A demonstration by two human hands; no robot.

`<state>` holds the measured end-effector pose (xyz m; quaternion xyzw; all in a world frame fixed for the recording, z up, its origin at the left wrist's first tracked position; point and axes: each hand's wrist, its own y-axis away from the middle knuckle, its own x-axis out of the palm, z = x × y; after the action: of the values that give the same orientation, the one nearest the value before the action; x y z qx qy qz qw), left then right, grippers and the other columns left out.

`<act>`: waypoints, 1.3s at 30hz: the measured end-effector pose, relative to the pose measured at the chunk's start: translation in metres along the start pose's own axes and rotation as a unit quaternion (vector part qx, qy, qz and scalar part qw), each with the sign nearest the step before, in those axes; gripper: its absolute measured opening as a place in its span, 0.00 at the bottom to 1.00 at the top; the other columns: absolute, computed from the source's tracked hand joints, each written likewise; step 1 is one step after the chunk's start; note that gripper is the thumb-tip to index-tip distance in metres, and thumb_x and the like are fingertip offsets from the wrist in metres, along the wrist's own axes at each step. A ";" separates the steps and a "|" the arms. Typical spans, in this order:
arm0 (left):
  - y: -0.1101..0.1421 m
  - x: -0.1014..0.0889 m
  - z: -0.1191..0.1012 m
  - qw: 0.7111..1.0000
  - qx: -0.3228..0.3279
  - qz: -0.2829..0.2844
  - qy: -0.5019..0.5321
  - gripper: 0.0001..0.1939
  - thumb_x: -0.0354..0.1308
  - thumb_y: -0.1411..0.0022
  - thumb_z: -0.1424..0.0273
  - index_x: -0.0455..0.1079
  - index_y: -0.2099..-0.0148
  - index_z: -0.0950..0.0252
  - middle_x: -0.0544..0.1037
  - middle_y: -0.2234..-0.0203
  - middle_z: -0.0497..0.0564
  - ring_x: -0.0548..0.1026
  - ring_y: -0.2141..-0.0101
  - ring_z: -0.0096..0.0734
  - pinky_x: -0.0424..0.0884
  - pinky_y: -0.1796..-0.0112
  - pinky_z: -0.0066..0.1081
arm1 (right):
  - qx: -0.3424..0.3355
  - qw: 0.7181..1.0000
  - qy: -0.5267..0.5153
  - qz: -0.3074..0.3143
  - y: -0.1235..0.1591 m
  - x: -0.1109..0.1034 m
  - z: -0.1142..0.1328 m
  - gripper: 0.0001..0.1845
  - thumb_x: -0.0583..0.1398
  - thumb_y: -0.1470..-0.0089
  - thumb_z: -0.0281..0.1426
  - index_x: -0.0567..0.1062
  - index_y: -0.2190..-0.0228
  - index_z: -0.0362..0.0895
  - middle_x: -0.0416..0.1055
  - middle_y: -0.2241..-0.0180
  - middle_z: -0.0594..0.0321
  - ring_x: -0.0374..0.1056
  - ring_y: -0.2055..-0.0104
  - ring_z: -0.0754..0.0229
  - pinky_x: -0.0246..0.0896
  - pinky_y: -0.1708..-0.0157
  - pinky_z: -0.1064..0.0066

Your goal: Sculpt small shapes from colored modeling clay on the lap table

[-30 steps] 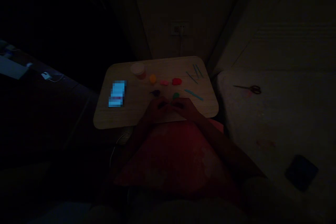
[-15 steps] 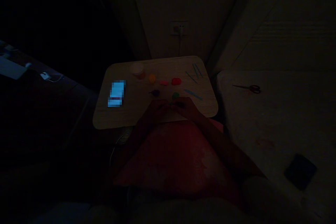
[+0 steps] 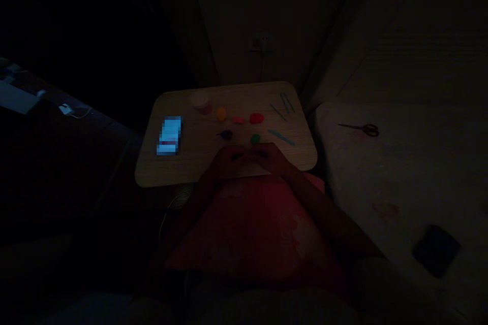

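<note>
My left hand (image 3: 231, 160) and my right hand (image 3: 269, 157) meet at the near edge of a rounded wooden lap table (image 3: 190, 167), fingers curled toward each other. Dark spots show at the fingertips, but the dim light hides whether they hold anything. Just beyond them lie a green clay lump (image 3: 255, 138) and a purple clay lump (image 3: 224, 134). Farther back are an orange lump (image 3: 221, 114), a pink lump (image 3: 238, 120) and a red lump (image 3: 256, 118). Thin blue modelling tools (image 3: 281, 137) lie to the right.
A glowing phone (image 3: 170, 135) with a pixelated screen lies on the table's left, and a white-lidded tub (image 3: 200, 101) stands at the back. Scissors (image 3: 360, 129) and a dark square object (image 3: 436, 250) rest on the bed to the right. A red cushion (image 3: 251, 228) fills my lap.
My hands have shifted slightly at the table's near edge. The clay lumps, tools and phone have stayed in place.
</note>
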<state>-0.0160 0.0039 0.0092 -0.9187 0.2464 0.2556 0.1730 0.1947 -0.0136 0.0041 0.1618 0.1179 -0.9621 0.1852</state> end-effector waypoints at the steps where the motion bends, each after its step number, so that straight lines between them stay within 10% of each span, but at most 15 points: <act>1: 0.000 0.000 -0.001 1.000 -0.003 0.006 0.005 0.18 0.60 0.34 0.56 0.76 0.68 0.66 0.76 0.76 0.47 0.70 0.73 0.28 0.64 0.70 0.28 | -0.008 1.000 0.015 0.003 0.000 0.000 0.001 0.13 0.62 0.42 0.39 0.78 0.72 0.43 0.70 0.74 0.64 0.63 0.70 0.62 0.55 0.68 0.70; 39: 0.000 0.001 0.009 0.999 0.009 -0.042 0.017 0.18 0.62 0.37 0.54 0.74 0.68 0.66 0.75 0.76 0.48 0.69 0.73 0.29 0.65 0.70 0.28 | -0.043 0.998 0.033 -0.039 -0.003 0.001 -0.001 0.20 0.57 0.35 0.44 0.74 0.71 0.43 0.69 0.74 0.63 0.61 0.70 0.61 0.54 0.68 0.70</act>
<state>-0.0184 0.0075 0.0012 -0.9309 0.2128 0.2299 0.1878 0.1932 -0.0106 0.0033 0.1807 0.1711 -0.9569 0.1500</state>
